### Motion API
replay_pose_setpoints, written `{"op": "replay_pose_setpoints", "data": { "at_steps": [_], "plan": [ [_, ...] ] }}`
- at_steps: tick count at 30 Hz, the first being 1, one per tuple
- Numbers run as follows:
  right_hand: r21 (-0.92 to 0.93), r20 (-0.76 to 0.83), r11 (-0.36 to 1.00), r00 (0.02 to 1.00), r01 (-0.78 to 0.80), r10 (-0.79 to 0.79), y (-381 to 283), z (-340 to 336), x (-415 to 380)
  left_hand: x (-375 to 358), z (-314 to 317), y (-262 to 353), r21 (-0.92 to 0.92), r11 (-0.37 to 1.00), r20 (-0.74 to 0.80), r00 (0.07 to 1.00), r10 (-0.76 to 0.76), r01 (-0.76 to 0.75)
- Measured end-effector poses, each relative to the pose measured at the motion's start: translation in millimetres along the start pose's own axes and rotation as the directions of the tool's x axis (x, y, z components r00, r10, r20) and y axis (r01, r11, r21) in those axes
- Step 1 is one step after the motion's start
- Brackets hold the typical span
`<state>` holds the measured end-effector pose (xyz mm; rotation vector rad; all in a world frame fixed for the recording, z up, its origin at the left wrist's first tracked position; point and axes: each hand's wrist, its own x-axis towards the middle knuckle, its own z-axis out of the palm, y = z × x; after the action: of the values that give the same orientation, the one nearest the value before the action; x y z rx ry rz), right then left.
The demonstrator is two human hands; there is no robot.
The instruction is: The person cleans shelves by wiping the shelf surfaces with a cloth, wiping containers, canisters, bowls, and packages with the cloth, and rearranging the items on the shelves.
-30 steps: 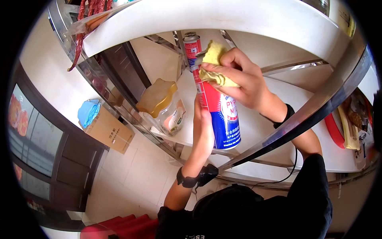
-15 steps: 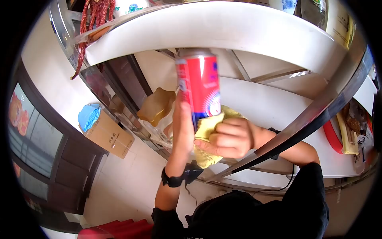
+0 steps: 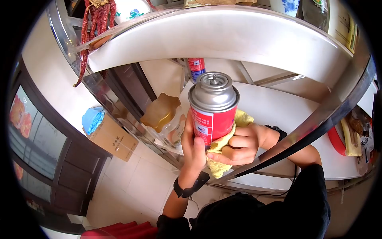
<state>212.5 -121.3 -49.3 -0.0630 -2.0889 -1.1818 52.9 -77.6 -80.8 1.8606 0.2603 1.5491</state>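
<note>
A red gas canister [image 3: 215,119] with a silver top and nozzle is held up in front of the shelf, its top tilted toward me. My left hand [image 3: 193,147] is wrapped round its left side and lower part. A yellow cloth [image 3: 221,165] is bunched in my right hand [image 3: 240,147], which presses it against the canister's lower right side. The cloth and my fingers hide the canister's base. Behind it, a second red and blue can [image 3: 196,67] stands on the lower white shelf [image 3: 274,103].
A curved white upper shelf edge [image 3: 223,36] and a metal post [image 3: 318,119] lie close to my arms. A gold-lidded jar [image 3: 161,113] stands at left. Dried red chilies [image 3: 97,24] hang at upper left. A cardboard box [image 3: 113,135] sits on the floor.
The canister has tipped so its silver top now faces me, and it has moved slightly right and down. The second can behind it has come into view. Both hands keep their hold.
</note>
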Motion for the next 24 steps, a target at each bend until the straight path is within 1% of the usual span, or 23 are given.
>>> {"op": "replay_pose_setpoints", "data": {
  "at_steps": [2, 3, 6, 7, 8, 9, 10, 11, 12, 13, 14, 15, 16, 18, 19, 20, 22, 23, 24],
  "plan": [
    [0.014, -0.017, 1.0, 1.0, 0.016, -0.016, 2.1, -0.4, 1.7, -3.9, 2.2, 3.2, -0.143, 0.99, 0.01, 1.0, -0.019, 0.021],
    [0.03, -0.011, 1.0, 1.0, 0.004, -0.003, 1.6, -1.9, 2.2, -3.4, 2.1, -9.3, -0.197, 0.98, 0.044, 0.999, -0.005, 0.014],
    [0.038, 0.013, 0.997, 0.998, -0.062, 0.062, 4.0, -14.5, 7.5, -10.6, 2.9, -8.1, -0.203, 0.979, 0.084, 0.996, -0.009, 0.026],
    [-0.014, 0.023, 0.997, 0.997, -0.08, 0.08, 7.8, -19.7, 10.0, -10.8, 4.6, 9.6, -0.178, 0.975, 0.065, 0.991, -0.119, 0.129],
    [0.012, 0.052, 0.989, 0.987, -0.15, 0.149, 10.9, -28.1, 16.0, -14.9, 8.9, 8.7, -0.253, 0.956, 0.045, 0.989, -0.144, 0.151],
    [-0.055, 0.014, 0.986, 0.987, -0.157, 0.158, 16.7, -27.8, 15.1, -26.7, 9.5, 1.5, -0.292, 0.915, 0.086, 0.961, -0.264, 0.278],
    [-0.029, -0.018, 0.972, 0.973, -0.232, 0.231, 18.4, -22.9, 12.8, -37.1, 11.1, -5.8, -0.325, 0.857, 0.131, 0.917, -0.377, 0.399],
    [0.002, -0.05, 0.953, 0.952, -0.304, 0.303, 20.2, -18.0, 10.4, -41.6, 22.1, -8.7, -0.334, 0.863, 0.008, 0.917, -0.399, 0.379],
    [0.038, -0.082, 0.928, 0.924, -0.371, 0.373, 22.0, -13.1, 8.1, -45.1, 26.0, -11.7, -0.427, 0.81, 0.022, 0.9, -0.434, 0.402],
    [0.131, 0.0, 0.861, 0.869, -0.491, 0.495, 19.9, -13.4, 4.9, -45.2, 26.2, -12.3, -0.579, 0.679, 0.059, 0.854, -0.518, 0.452],
    [0.211, 0.047, 0.781, 0.804, -0.588, 0.593, 16.7, -14.0, 5.0, -45.3, 26.8, -11.8, -0.71, 0.516, 0.111, 0.8, -0.59, 0.48],
    [0.293, 0.097, 0.675, 0.723, -0.677, 0.684, 12.3, -14.6, 8.4, -33.6, 30.5, 5.4, -0.745, 0.469, 0.097, 0.773, -0.627, 0.474],
    [0.364, 0.148, 0.563, 0.642, -0.742, 0.752, 6.8, -13.1, 9.9, -25.0, 32.1, 19.2, -0.812, 0.35, 0.128, 0.728, -0.673, 0.467],
    [0.441, 0.222, 0.414, 0.544, -0.796, 0.809, 2.0, -14.7, 20.1, -18.6, 27.3, 14.0, -0.934, 0.082, 0.264, 0.826, -0.497, 0.348],
    [0.422, 0.298, 0.395, 0.537, -0.816, 0.789, 3.5, -16.1, 18.2, -13.9, 27.8, 18.9, -0.931, 0.101, 0.242, 0.798, -0.552, 0.352],
    [0.472, 0.298, 0.348, 0.518, -0.81, 0.802, 5.2, -9.5, 13.0, -13.6, 27.8, 16.3, -0.911, 0.163, 0.209, 0.765, -0.609, 0.379],
    [0.431, 0.364, 0.32, 0.487, -0.844, 0.794, 7.1, -7.6, 10.5, -16.2, 24.7, 0.0, -0.893, 0.153, 0.226, 0.716, -0.66, 0.423],
    [0.416, 0.443, 0.252, 0.437, -0.874, 0.783, 7.1, -11.6, 12.0, -16.1, 26.1, 1.2, -0.888, 0.14, 0.234, 0.694, -0.681, 0.437],
    [0.448, 0.417, 0.279, 0.474, -0.85, 0.776, 7.9, -12.6, 12.1, -13.1, 26.1, 4.5, -0.881, 0.135, 0.254, 0.693, -0.674, 0.454]
  ]
}}
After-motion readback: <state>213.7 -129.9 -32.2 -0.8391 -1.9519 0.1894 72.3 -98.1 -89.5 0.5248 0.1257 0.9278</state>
